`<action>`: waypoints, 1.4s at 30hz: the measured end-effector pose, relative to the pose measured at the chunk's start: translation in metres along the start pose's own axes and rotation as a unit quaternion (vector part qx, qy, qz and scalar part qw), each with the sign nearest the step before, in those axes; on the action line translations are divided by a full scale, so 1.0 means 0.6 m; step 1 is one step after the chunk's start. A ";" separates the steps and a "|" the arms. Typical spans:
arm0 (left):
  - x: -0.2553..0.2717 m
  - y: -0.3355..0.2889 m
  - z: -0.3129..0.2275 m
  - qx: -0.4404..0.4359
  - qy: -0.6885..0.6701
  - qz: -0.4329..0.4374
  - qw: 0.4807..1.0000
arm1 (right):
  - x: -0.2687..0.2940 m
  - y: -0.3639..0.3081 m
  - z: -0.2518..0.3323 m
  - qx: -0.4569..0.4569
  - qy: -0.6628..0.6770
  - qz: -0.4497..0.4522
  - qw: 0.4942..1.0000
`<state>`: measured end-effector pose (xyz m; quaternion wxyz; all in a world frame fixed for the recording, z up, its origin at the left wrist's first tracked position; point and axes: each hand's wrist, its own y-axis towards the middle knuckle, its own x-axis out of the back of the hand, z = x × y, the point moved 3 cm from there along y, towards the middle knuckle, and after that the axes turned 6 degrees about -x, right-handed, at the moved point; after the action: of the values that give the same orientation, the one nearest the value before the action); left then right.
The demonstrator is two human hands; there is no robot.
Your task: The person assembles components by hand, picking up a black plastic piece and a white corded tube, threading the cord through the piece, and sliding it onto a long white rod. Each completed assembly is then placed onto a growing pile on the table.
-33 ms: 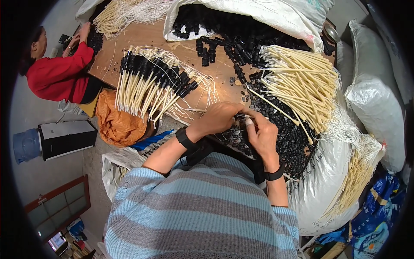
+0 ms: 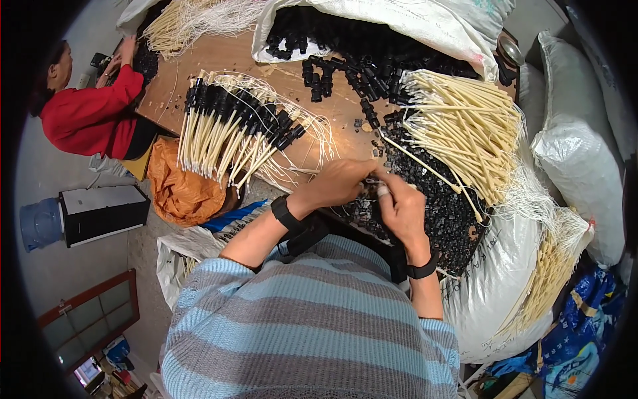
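Over the table's near edge, my left hand and my right hand meet fingertip to fingertip, both closed. A small pale loop of cord shows between the fingertips, partly hidden. From the left side of my left hand sticks out the end of a cream rod. One right-hand digit carries a white wrap. Beneath and right of my right hand lies a heap of small black pieces. To the left is a bundle of cream rods with black sockets and white cords.
A stack of cream rods lies at right, near loose black sockets spilling from a white sack. Full sacks stand at right. An orange bag sits at left, below a person in a red sleeve working at the table.
My hands stay together; the fingertips and right hand have shifted very slightly. The other person's raised hand has moved a little. The rods and sockets lie as before.
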<state>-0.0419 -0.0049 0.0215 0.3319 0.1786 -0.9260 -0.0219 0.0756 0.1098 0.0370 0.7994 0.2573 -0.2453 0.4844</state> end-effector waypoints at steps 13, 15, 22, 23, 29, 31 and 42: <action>0.007 0.002 -0.023 -0.073 0.006 -0.171 0.983 | -0.015 -0.010 0.006 -0.016 -0.075 -0.019 0.997; 0.003 0.002 -0.015 -0.068 -0.006 -0.173 0.983 | -0.014 -0.008 0.007 -0.020 -0.102 -0.020 0.994; 0.015 0.009 -0.012 0.013 -0.161 -0.164 0.973 | 0.003 -0.005 0.007 -0.003 -0.084 -0.054 0.995; 0.015 0.008 -0.007 0.015 -0.160 -0.163 0.973 | 0.003 -0.004 0.007 -0.004 -0.071 -0.046 0.996; 0.018 0.004 -0.009 -0.159 -0.042 -0.155 0.974 | -0.005 -0.008 -0.009 -0.031 0.040 0.011 0.999; 0.016 0.007 -0.004 -0.136 -0.104 -0.101 0.980 | -0.010 -0.009 -0.016 -0.049 0.023 0.054 0.997; 0.058 0.077 0.132 0.090 0.105 -0.126 0.982 | 0.002 -0.004 -0.042 -0.187 0.134 -0.011 0.973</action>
<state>-0.1310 0.0202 -0.0116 0.4044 0.3240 -0.8544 0.0388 0.0819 0.1260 0.0182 0.8644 0.0381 -0.2191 0.4510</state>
